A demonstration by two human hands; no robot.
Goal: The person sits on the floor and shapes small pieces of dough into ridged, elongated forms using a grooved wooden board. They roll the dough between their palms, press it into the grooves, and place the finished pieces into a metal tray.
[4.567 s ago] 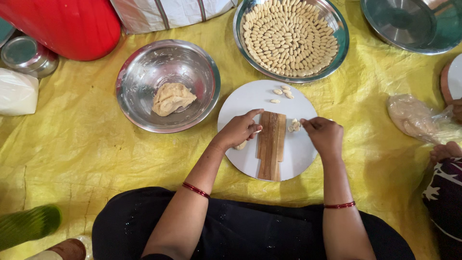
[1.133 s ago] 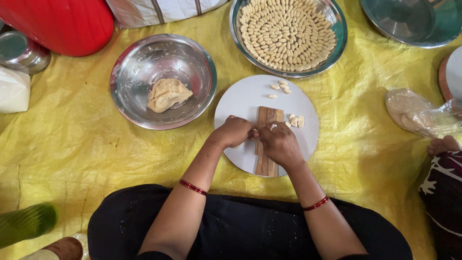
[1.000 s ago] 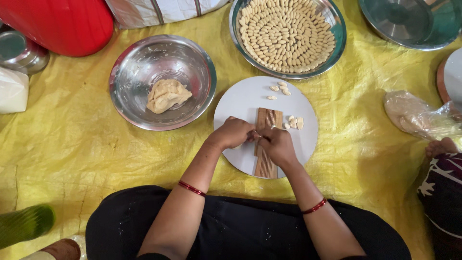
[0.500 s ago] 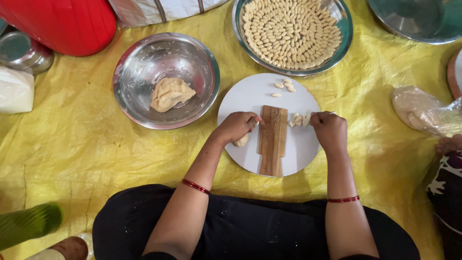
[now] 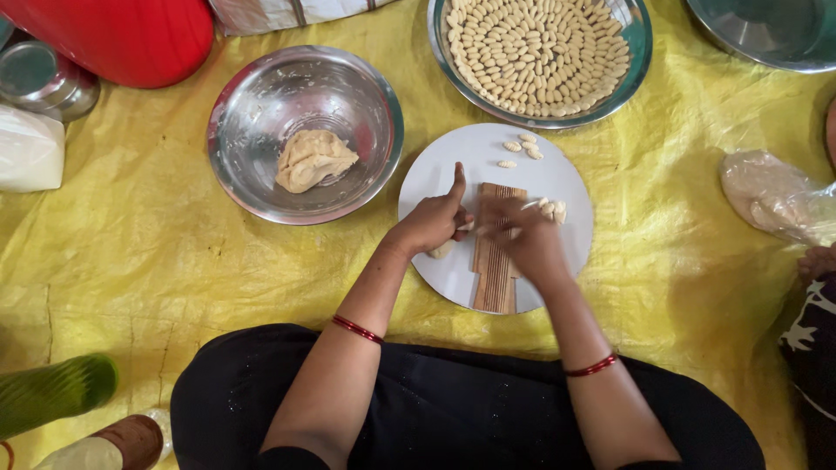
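Bright, even daylight w/ soft shadows; glare on steel bowl (image 5: 305, 130); right hand (image 5: 522, 239) motion-blurred.

Ridged board (image 5: 497, 261) lies on the plate (image 5: 453, 278) — bowl with dough (image 5: 261, 183) to its left, tray of shaped pieces (image 5: 643, 65) behind, both hands (image 5: 433, 222) (image 5: 522, 239) over the board.

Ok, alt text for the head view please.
Both hands, left hand and right hand, meet over a ridged wooden board on a white plate. Beyond it: a steel bowl with dough lump, and a tray of shaped pieces.
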